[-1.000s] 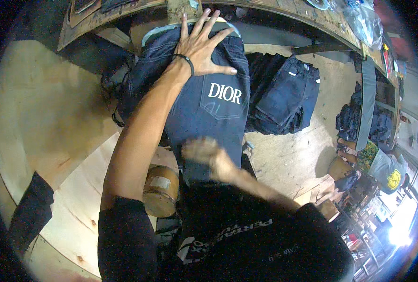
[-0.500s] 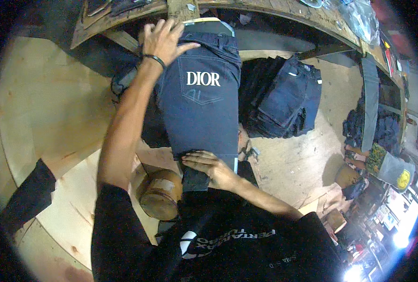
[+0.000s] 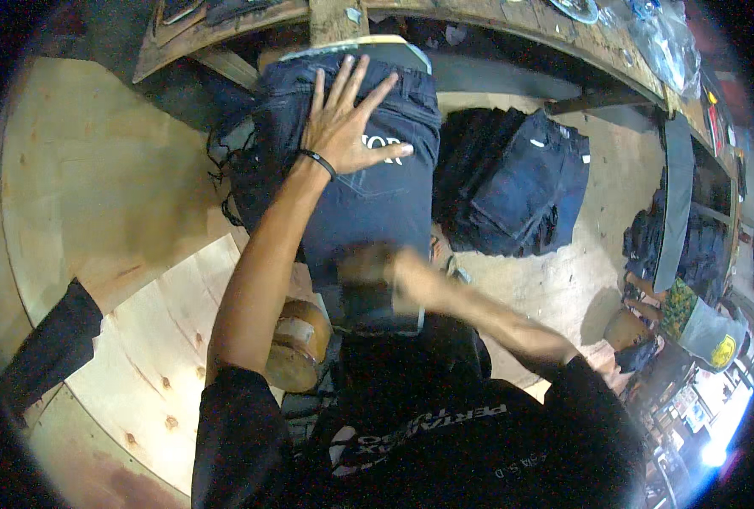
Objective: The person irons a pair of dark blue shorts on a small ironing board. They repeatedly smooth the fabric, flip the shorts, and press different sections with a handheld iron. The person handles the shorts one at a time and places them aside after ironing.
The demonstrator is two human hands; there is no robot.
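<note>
Since half a second earlier, left hand (image 3: 343, 119) had slid rightward, fingers spread flat on the dark jeans (image 3: 368, 195). Right hand (image 3: 377, 265) was blurred at the jeans' near end; its grip could not be told.

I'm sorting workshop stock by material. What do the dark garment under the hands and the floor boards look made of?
The dark garment looks like denim: deep indigo, matte, with stitched seams and a pocket outline. The floor boards look like unfinished plywood: pale, with knots and grain. Both are judged by look alone.

Plywood floor (image 3: 97, 187), wooden bench (image 3: 496, 25), apparently dim.
</note>
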